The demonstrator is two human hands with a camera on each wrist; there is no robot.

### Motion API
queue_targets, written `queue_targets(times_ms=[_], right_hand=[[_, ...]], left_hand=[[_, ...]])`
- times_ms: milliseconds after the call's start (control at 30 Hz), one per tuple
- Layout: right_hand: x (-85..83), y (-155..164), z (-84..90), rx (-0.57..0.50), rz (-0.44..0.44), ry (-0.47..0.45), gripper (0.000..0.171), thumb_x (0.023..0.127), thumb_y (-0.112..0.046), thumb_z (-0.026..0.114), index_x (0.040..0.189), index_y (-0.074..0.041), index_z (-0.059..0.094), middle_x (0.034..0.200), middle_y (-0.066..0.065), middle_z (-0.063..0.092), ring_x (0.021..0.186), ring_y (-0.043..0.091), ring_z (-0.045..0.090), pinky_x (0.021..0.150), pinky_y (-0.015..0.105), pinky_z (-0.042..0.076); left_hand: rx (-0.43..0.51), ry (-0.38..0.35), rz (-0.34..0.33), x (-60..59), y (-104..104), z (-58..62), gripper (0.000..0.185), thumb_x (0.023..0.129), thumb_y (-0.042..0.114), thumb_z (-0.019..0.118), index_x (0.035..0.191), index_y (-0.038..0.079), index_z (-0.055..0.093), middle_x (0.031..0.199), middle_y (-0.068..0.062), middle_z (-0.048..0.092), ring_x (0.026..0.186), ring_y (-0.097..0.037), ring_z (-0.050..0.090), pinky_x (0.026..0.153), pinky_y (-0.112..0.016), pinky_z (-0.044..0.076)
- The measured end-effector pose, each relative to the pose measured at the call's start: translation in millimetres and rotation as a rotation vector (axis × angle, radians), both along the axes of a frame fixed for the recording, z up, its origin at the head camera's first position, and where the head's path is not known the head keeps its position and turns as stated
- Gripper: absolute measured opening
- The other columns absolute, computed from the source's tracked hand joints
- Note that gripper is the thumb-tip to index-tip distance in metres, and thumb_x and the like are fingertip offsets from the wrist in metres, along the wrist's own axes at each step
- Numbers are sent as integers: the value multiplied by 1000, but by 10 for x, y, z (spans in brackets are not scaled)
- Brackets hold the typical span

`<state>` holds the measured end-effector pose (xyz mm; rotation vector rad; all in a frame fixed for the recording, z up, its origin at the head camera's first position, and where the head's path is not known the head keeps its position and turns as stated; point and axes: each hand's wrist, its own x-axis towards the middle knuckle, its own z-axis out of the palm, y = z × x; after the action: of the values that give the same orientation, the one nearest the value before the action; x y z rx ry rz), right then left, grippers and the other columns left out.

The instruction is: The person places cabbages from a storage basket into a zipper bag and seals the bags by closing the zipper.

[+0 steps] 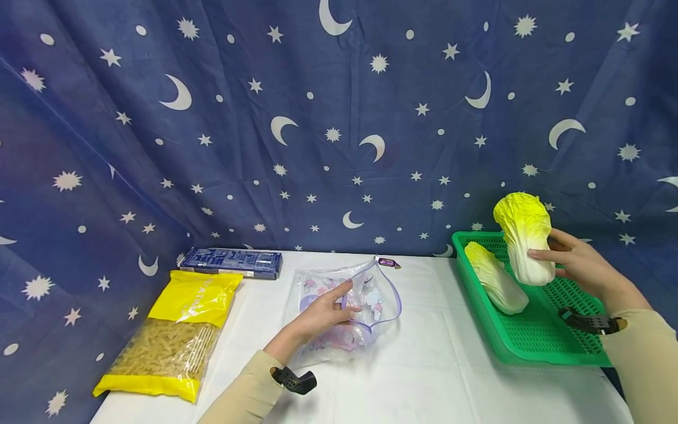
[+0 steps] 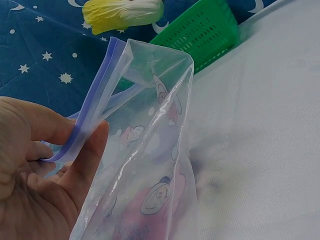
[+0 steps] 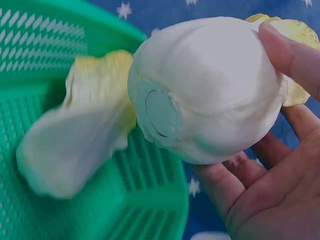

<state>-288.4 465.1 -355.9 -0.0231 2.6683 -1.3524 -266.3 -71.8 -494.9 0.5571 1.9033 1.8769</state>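
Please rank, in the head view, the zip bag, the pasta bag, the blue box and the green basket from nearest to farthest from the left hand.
1. zip bag, pinched in the left hand
2. pasta bag, left
3. blue box, back left
4. green basket, far right

**What I'm wearing on both arms**

I see beige long sleeves on both my arms, the left sleeve [image 1: 245, 391] and the right sleeve [image 1: 643, 353], each ending at the wrist with soft folds in the cloth. At each cuff sits a black strap: the left wrist strap [image 1: 293, 380] has a row of small holes and a curved end, and the right wrist strap [image 1: 588, 321] looks ribbed. My left hand [image 1: 320, 315] and right hand [image 1: 580, 265] are bare, ungloved, no rings visible.
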Motion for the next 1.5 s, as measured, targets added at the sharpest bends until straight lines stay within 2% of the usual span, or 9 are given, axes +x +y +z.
queue_targets(times_ms=[33, 100, 233, 433, 667, 933, 1100, 1300, 1500], right_hand=[[-13, -46, 5, -5, 11, 8, 92, 105, -35, 59, 163, -7, -6, 162, 27, 18, 109, -2, 48, 82, 27, 55], [-30, -157, 22, -52, 34, 18, 89, 105, -31, 60, 165, -8, -2, 159, 21, 25, 105, -8, 50, 83, 28, 56], [-40, -396, 67, -115, 78, 22, 86, 104, -27, 63, 166, -11, 6, 153, 11, 31, 107, -5, 55, 85, 30, 57], [-43, -787, 87, -167, 169, 17, 84, 102, -23, 66, 165, -10, 11, 153, 18, 34, 110, 6, 60, 89, 35, 58], [-17, -1190, 52, -176, 284, -5, 86, 101, -19, 67, 165, -7, 11, 160, 25, 29, 121, 9, 52, 98, 48, 48], [-41, -1537, -105, -330, 383, -60, 79, 98, -10, 68, 162, -6, 23, 149, 18, 43, 119, 24, 59, 93, 44, 56], [-63, -1680, -215, -365, 450, -85, 79, 97, -8, 68, 162, -6, 23, 148, 19, 45, 120, 28, 58, 93, 45, 57], [-72, -1891, -304, -401, 499, -147, 80, 96, -10, 69, 162, -7, 24, 149, 19, 45, 122, 31, 56, 94, 47, 56], [-81, -2049, -427, -377, 537, -206, 77, 94, -12, 72, 159, -6, 31, 143, 16, 52, 120, 31, 57, 93, 48, 56]], left_hand=[[1, 0, -2, -1, 0, -1, 79, 96, -1, 60, 162, -1, 18, 168, -21, 15, 126, -43, 57, 92, -33, 59], [1, 0, -4, -5, -1, 0, 79, 96, -1, 60, 162, -1, 17, 168, -21, 14, 127, -43, 57, 93, -33, 58], [-1, 4, -5, -12, -4, 1, 79, 96, -1, 60, 162, 0, 18, 168, -21, 13, 127, -40, 58, 94, -34, 58], [-1, 6, -10, -12, -9, -1, 79, 97, 0, 61, 162, 0, 17, 168, -21, 13, 127, -38, 58, 95, -35, 58], [-6, 10, -12, -3, -2, 10, 80, 96, 0, 61, 163, 0, 17, 168, -20, 13, 127, -41, 57, 93, -34, 58], [-20, 11, -12, -2, 0, 20, 80, 96, 1, 61, 163, 2, 18, 167, -22, 16, 126, -43, 57, 93, -33, 58], [-25, 16, -13, -5, -11, 24, 81, 95, 1, 61, 163, 1, 17, 162, -26, 28, 125, -44, 57, 93, -33, 58], [-24, 20, -9, -15, -10, 22, 83, 93, 2, 61, 163, 1, 16, 169, -17, 14, 128, -40, 57, 95, -34, 57], [-29, 15, -13, -19, -2, 34, 82, 94, 2, 62, 163, 5, 18, 170, -13, 13, 128, -40, 57, 95, -34, 57]])
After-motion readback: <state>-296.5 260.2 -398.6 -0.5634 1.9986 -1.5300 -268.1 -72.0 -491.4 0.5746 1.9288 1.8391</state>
